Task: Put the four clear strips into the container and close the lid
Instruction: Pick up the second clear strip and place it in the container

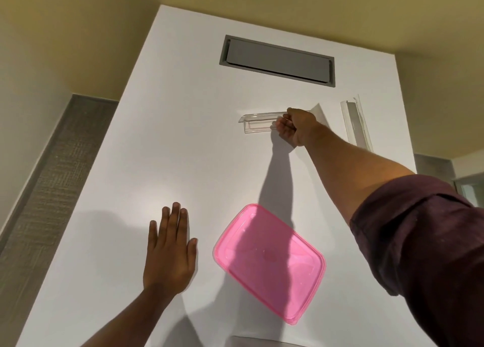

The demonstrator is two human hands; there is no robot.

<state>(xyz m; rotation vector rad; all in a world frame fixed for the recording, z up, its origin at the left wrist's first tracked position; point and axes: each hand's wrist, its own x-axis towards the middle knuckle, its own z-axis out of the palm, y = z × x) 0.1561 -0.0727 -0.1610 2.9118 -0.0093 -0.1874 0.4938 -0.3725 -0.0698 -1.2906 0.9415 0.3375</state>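
Note:
A container with a pink lid (269, 263) lies on the white table (170, 137), near me and right of centre; the lid is on it. My right hand (294, 126) reaches far across the table and is closed around the right end of a clear strip (258, 122), which sticks out to the left. Another clear strip (356, 122) lies lengthwise near the table's right edge. A pale piece (320, 115) shows just behind my right hand; I cannot tell what it is. My left hand (170, 249) rests flat on the table left of the container, fingers spread, holding nothing.
A grey rectangular hatch (277, 60) is set into the table top at the far end. Grey carpet (39, 189) runs along the left of the table. My dark sleeve (424, 255) fills the lower right.

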